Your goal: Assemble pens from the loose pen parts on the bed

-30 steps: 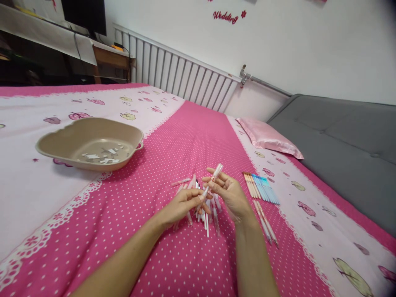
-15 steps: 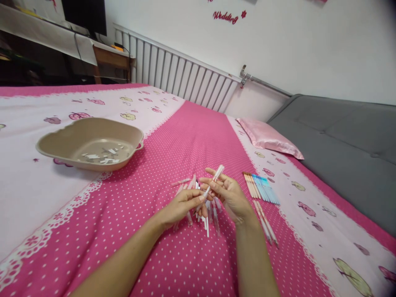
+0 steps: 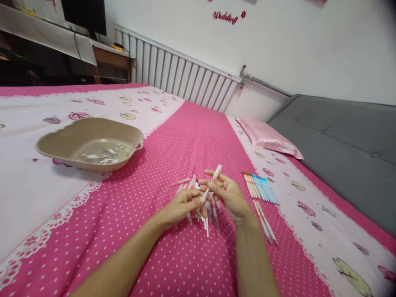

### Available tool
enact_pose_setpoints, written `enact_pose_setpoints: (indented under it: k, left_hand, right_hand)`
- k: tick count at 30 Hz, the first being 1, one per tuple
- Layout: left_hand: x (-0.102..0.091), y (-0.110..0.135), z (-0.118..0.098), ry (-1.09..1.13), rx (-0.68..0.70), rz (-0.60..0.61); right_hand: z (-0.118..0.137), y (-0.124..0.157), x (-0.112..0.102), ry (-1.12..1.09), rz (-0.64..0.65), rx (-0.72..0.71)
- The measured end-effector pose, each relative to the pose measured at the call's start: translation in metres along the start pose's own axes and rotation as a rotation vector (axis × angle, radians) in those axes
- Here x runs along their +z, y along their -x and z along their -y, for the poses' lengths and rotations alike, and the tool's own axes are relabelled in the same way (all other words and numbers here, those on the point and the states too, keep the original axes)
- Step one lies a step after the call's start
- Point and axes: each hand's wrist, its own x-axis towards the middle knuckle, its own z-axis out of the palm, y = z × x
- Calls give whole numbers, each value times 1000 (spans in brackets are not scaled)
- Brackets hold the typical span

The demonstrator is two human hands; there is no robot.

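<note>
Both hands meet over a heap of pink and white pens (image 3: 201,206) on the pink dotted bedspread (image 3: 161,247). My right hand (image 3: 229,196) grips one pale pink pen (image 3: 213,177) that points up and away, fingers wrapped round its barrel. My left hand (image 3: 182,204) pinches the lower end of that same pen with thumb and forefinger. The loose pens lie partly hidden under my hands.
A beige plastic basin (image 3: 89,142) with small white scraps of paper inside sits at the left. A sorted row of orange and blue pens (image 3: 261,189) lies right of my hands. A pink pillow (image 3: 266,138) and a grey sofa (image 3: 340,152) are beyond, a white radiator (image 3: 179,76) behind.
The held pen has tilted slightly lower and both hands have drawn a little closer together. Everything else lies as before.
</note>
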Motion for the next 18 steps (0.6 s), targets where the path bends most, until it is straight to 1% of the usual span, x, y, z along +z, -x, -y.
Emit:
enact_pose_setpoints:
  k: [4, 9, 15, 18]
  left_hand:
    - [1, 0, -1, 2, -2, -18]
    - [2, 0, -2, 18, -38, -37]
    - [0, 0, 1, 23, -44, -31]
    - [0, 0, 2, 36, -37, -31]
  right_hand:
    - [0, 0, 2, 54, -37, 10]
    - [1, 1, 6, 76, -71, 4]
    - [-1, 0, 8, 135, -126, -24]
    - [-2, -1, 9, 133, -132, -33]
